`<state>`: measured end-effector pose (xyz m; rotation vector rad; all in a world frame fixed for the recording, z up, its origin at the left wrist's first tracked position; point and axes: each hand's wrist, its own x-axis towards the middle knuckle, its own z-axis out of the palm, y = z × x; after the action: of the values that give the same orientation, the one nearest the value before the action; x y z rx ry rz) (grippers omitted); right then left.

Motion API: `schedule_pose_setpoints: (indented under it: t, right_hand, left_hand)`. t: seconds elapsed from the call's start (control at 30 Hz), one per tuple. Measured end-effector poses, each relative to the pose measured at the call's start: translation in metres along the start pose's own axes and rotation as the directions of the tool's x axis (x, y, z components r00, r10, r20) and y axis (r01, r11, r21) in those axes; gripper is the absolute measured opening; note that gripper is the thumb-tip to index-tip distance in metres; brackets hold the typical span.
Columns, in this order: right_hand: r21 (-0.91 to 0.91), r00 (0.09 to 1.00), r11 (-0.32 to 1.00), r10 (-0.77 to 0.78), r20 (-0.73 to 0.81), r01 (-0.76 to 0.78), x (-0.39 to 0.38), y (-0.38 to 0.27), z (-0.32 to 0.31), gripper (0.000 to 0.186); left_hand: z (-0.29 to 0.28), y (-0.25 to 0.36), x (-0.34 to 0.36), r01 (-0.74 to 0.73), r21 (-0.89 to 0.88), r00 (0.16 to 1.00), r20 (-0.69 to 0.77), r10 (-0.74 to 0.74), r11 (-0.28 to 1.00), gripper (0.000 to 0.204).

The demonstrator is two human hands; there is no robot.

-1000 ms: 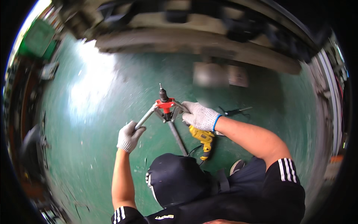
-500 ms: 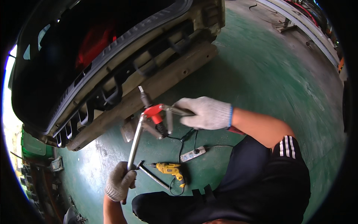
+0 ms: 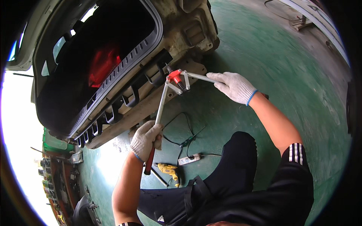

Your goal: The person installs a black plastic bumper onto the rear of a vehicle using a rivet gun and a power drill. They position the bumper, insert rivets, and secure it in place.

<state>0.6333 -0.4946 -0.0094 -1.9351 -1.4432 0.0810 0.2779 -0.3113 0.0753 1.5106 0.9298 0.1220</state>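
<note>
In the head view, the left hand (image 3: 146,139), in a knitted work glove, is clenched around one long lever of a riveter (image 3: 174,76), its fingers wrapped over the bar just above the dark red grip, whose end pokes out below the fist. The right hand (image 3: 233,88), gloved alike, holds the other lever with a looser grasp: its fingers lie fairly straight along the bar, thumb on the nearer side, and how far the fingertips curl underneath cannot be told. The levers spread wide in a V from the red head of the riveter, which is held up in front of the rear of a car (image 3: 196,37). Its nose points at the car beside a black bracket (image 3: 132,98); whether it touches cannot be made out. The brackets run in a row above a long beam (image 3: 124,122), and this edge stands between the riveter and the dark boot, where something red (image 3: 103,67) lies. On the green floor (image 3: 279,75) below are a yellow drill (image 3: 167,169), a metal rod (image 3: 158,177) partly hidden beside it, a white power strip (image 3: 189,159) and a looping cable (image 3: 174,118). The person's bent knee (image 3: 241,147) rises near the strip.
</note>
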Motion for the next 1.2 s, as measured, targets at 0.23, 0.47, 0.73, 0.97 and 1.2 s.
schedule_pose_setpoints:
  t: [0.23,0.47,0.73,0.97,1.2]
  right_hand:
    - [0.005,0.997,0.998,-0.055,0.059,0.055,0.032,0.032,-0.004,0.04]
    - [0.009,0.995,0.996,-0.09,0.029,0.09,0.041,0.019,-0.009,0.039]
    - [0.555,0.955,0.777,0.23,0.19,-0.297,0.033,0.02,0.05,0.044]
    - [0.696,0.927,0.614,0.284,0.245,-0.372,0.027,0.01,0.084,0.041]
    - [0.796,0.934,0.51,0.305,0.187,-0.326,0.017,0.001,0.114,0.035]
  left_hand:
    - [0.027,-0.002,0.008,-0.005,-0.067,0.997,-0.075,0.0,0.998,0.034]
    - [0.024,-0.004,0.009,-0.022,-0.127,0.997,-0.072,0.013,0.992,0.036]
    - [0.008,0.069,-0.061,-0.279,-0.44,0.937,0.068,0.341,0.854,0.089]
    - [0.05,0.136,-0.09,-0.234,-0.1,0.972,-0.059,0.23,0.967,0.072]
    - [0.046,0.179,-0.068,-0.761,0.432,0.626,0.294,0.723,0.483,0.043]
